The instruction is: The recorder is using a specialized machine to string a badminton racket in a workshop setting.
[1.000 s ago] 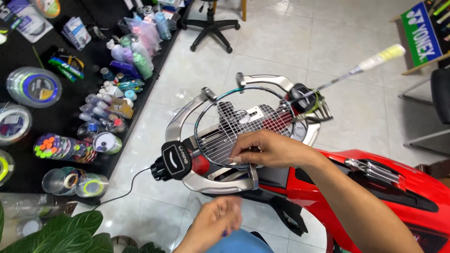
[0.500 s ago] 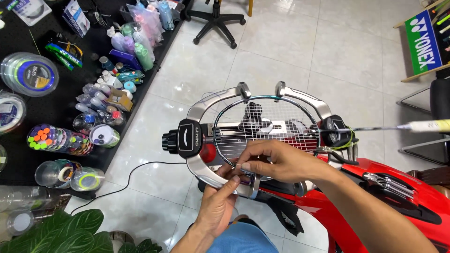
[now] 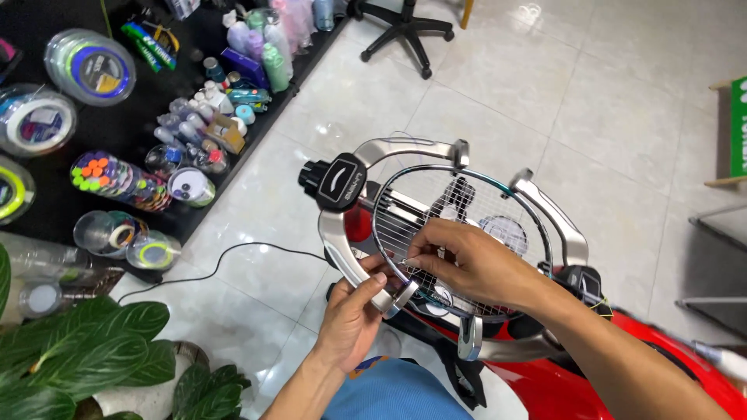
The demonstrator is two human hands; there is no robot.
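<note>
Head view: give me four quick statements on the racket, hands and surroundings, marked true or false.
1. The racket sits clamped in a silver stringing frame. True.
2. The right hand rests over the strings. True.
3. The left hand holds a pair of scissors. False: its fingers are at the racket's near rim, no tool visible.
4. String reels lie on the white tiled floor. False: they lie on a black mat.

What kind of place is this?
Likely a racket stringing shop: a racket sits clamped in a red stringing machine, with string reels and small tubs laid out on a black mat.
</note>
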